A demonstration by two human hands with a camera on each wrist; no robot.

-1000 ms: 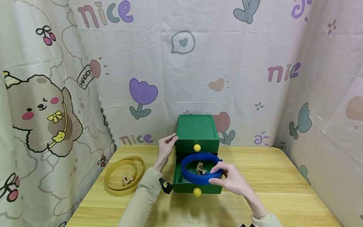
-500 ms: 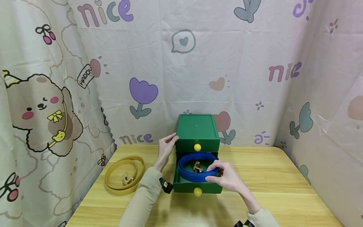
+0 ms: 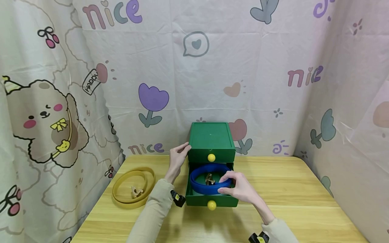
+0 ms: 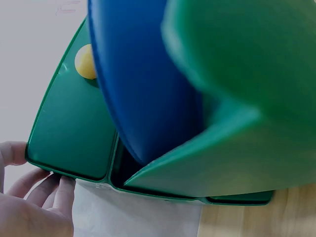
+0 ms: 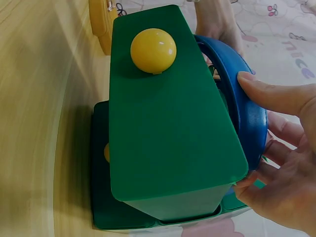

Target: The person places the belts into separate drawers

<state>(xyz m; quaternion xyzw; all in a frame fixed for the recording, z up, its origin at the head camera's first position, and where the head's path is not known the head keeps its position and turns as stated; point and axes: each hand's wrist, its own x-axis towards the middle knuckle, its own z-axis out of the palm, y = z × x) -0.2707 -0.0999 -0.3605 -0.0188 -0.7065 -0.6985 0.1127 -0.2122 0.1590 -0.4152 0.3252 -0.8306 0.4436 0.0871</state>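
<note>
A coiled blue belt with a gold buckle sits within the pulled-out drawer of a small green drawer cabinet. My right hand pinches the belt's near right side, thumb on the outer face and fingers inside the coil. In the right wrist view the blue band stands above the drawer's rim. My left hand rests at the cabinet's upper left edge; the left wrist view has its thumb and fingertips touching the corner from two sides.
On the wooden table to the left lies a coiled yellow belt with its buckle. The upper drawer, with a yellow knob, is closed. A patterned curtain hangs behind the table and along both sides.
My right hand has moved left with the blue belt, bringing it further over and slightly lower into the drawer. The left hand and the cabinet have stayed in place.
</note>
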